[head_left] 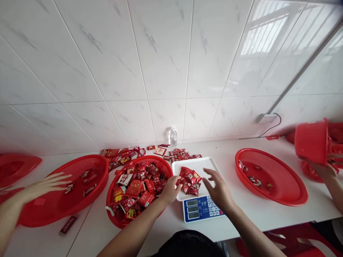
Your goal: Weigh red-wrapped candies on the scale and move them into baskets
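Note:
A digital scale (pixel 197 208) with a white tray (pixel 209 162) stands before me, and a small pile of red-wrapped sweets (pixel 190 181) lies on the tray. My left hand (pixel 170 190) is at the tray's left edge beside the pile, its fingers curled inward; whether a packet is between them is too small to tell. On the pile's right side my right hand (pixel 217 187) hovers with fingers apart and nothing in them. To the left, a round red basket (pixel 114 217) is full of assorted red packets, partly under my left forearm.
Another person's hand (pixel 57 182) reaches over a red basket (pixel 50 210) at left. At right are a red basket (pixel 284 175) with few packets and a person's hand (pixel 324 172) by a red bin (pixel 311 141). A bottle (pixel 173 137) stands by the wall.

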Demonstrator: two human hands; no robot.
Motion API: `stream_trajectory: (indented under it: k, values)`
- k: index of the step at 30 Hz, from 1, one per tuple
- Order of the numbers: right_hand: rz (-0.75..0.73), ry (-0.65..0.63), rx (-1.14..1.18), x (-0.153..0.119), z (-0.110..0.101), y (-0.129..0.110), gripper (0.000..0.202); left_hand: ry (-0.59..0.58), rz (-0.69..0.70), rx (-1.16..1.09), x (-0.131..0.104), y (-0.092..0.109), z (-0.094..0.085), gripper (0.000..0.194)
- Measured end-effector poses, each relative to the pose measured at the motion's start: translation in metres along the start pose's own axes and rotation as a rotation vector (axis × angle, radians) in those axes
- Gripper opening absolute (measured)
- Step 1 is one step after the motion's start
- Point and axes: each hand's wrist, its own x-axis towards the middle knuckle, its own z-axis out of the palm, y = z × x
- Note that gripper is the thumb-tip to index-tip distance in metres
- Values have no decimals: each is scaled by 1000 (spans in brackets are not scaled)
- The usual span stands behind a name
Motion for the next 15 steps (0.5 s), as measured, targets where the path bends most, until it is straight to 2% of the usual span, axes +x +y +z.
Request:
stream_trajectory:
  k: [3, 5, 9, 15]
  values:
    - [28, -257, -98, -4, 29, 16, 38, -27, -24, -18, -5, 0, -1, 30]
    - [89, -348, -168, -3, 49, 28, 43, -43, -45, -29, -7, 1, 2, 32]
    - [102, -391, -201, 7, 74, 42, 44, -79, -89, -54, -7, 2, 13, 38]
    - [31, -428, -181, 19, 86, 50, 47, -81, -109, -48, 6, 7, 29, 44]
